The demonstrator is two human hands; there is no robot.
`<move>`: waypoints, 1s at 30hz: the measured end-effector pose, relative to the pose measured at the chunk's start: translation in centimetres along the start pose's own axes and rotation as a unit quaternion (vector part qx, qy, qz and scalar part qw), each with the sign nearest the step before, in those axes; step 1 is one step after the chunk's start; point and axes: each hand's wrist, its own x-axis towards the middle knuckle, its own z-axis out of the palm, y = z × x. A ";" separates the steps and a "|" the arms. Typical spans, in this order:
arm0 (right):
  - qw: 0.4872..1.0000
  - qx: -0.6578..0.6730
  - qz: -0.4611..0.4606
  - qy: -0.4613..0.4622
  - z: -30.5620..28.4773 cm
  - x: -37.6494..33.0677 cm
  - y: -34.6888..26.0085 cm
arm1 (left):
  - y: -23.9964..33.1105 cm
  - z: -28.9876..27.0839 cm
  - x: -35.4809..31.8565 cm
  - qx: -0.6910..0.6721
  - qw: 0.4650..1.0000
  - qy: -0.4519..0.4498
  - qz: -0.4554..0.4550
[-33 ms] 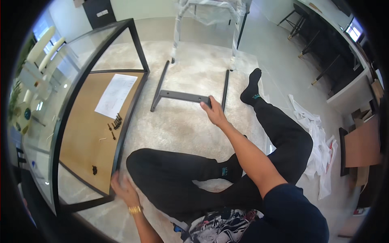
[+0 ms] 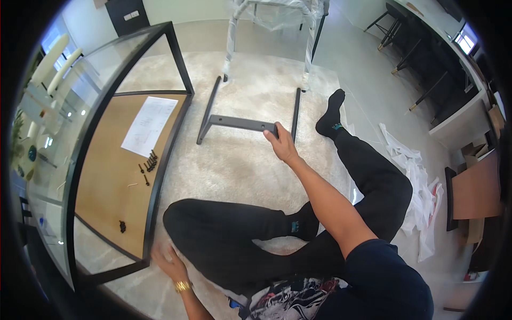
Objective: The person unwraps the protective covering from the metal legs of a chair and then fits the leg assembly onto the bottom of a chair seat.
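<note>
My right hand (image 2: pixel 282 143) is closed on the right end of the crossbar of a dark metal leg frame (image 2: pixel 237 122). Two long bars run from that crossbar over the rug, and holes show along its face. Low on the left, my left hand (image 2: pixel 170 262) is held with fingers apart and holds nothing, just beside the corner of a black-framed glass table (image 2: pixel 169 154). Its fingertips are slightly blurred. On the table's brown panel (image 2: pixel 101 176) lie a white paper sheet (image 2: pixel 150 125), several dark bolts (image 2: pixel 149 161), a thin hex key (image 2: pixel 132 185) and a small black clump of hardware (image 2: pixel 122 226).
A plastic-wrapped white metal frame (image 2: pixel 230 48) stands at the far edge of the pale rug (image 2: pixel 213 176). My legs are spread across the rug. Crumpled white wrapping (image 2: pixel 418 186) lies at right, near cardboard (image 2: pixel 474 193). Dark stools (image 2: pixel 413 64) stand under a counter.
My left hand has shifted slightly down and to the right, away from the table corner. The right hand stays on the crossbar.
</note>
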 end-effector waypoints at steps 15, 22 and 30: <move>0.981 -0.102 -0.006 0.164 2.7 16.2 7.7 | -9.8 4.2 -14.1 0.465 0.877 -0.074 -0.096; 0.986 -0.126 0.047 0.099 2.8 16.7 7.9 | 0.2 1.7 -9.8 0.454 0.887 -0.037 -0.080; 0.988 0.058 0.139 -0.037 -0.2 20.4 9.2 | 14.6 16.2 1.3 0.267 0.957 -0.084 -0.069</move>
